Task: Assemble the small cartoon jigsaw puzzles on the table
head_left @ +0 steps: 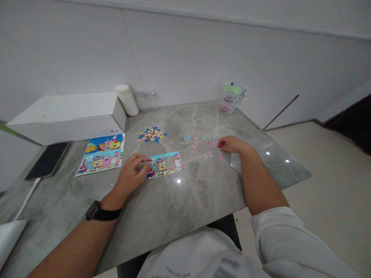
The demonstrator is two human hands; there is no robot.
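A partly assembled cartoon jigsaw puzzle [161, 166] lies on the grey marbled table, with a gap showing bare table right of its middle. My left hand [133, 172], a black watch at its wrist, rests at the puzzle's left edge. Its fingers are bent but apart, the tips touching that edge. Off to the right, my right hand [230, 144] pinches a small bluish puzzle piece [219, 148] at the table surface. Several loose pieces [208, 143] are spread just left of that hand. Behind the puzzle is a heap of mixed pieces [152, 134].
A printed picture sheet [101, 154] lies left of the puzzle, beside a phone [48, 160] with a white cable. Along the wall stand a white box [66, 116], a white bottle [126, 100], clear glasses [150, 101] and a plastic bag [231, 98]. The table's edge [295, 181] ends at right.
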